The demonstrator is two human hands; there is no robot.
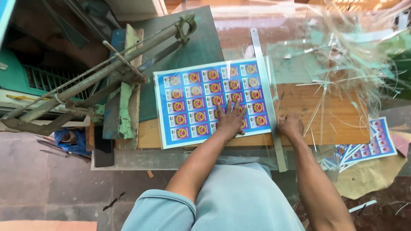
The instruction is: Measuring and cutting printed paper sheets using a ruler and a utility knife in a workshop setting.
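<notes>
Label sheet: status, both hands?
Left hand flat, fingers spread on the blue label sheet. Right hand at the metal ruler along the sheet's right edge. Clear plastic offcuts piled right; nothing on the sheet.

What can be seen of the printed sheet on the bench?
The sheet is glossy, blue with a pale border, printed with a grid of small round red-and-yellow labels. It lies flat, slightly skewed, partly on the green mat and partly on the wooden board. The left hand presses it, fingers spread. A metal ruler lies along its right edge, by the right hand.
</notes>
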